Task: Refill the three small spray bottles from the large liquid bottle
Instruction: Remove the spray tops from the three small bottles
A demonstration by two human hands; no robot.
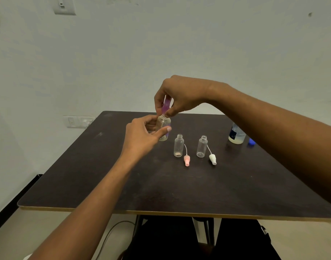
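Head view: bottle (163, 128) upright, neck up, gripped between left hand (140, 136) thumb and fingers; purple sprayer (166, 106), near vertical, pinched by right hand (177, 96), seemingly touching neck.

Purple spray cap (166, 105), pink sprayer (187, 160), white sprayer (213, 159), blue cap (251, 142), dark table (104, 175).

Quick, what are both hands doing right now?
Left hand: grips the small clear spray bottle.
Right hand: pinches the purple spray cap at that bottle's neck.
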